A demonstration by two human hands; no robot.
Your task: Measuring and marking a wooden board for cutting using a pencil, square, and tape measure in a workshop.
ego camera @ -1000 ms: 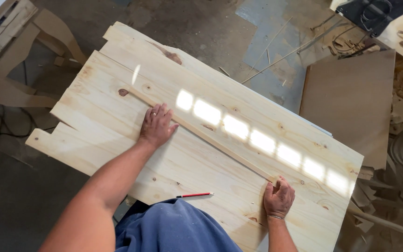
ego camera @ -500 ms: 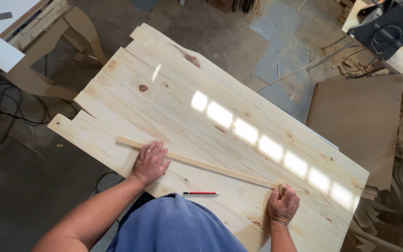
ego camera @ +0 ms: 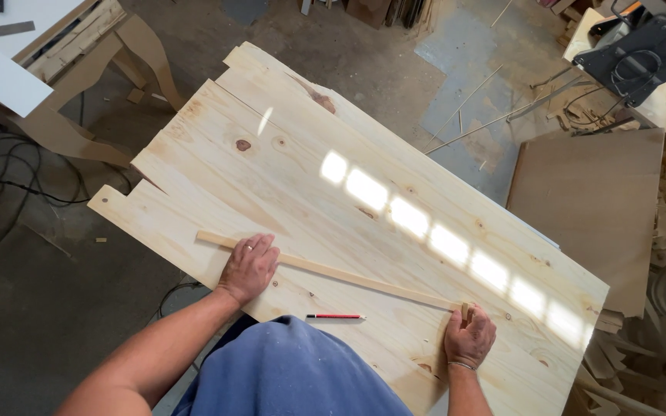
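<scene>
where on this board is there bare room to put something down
Most of the pine panel beyond the thin wooden strip is bare, up to its far edges. It is crowded along the near edge: the left hand presses the strip, the right hand holds its other end, and a red pencil lies between them.

We've got the left hand flat on a thin wooden strip lying across the big pine panel. Our right hand pinches the strip's far end. A red pencil lies on the panel, just nearer us than the strip, between both hands.
</scene>
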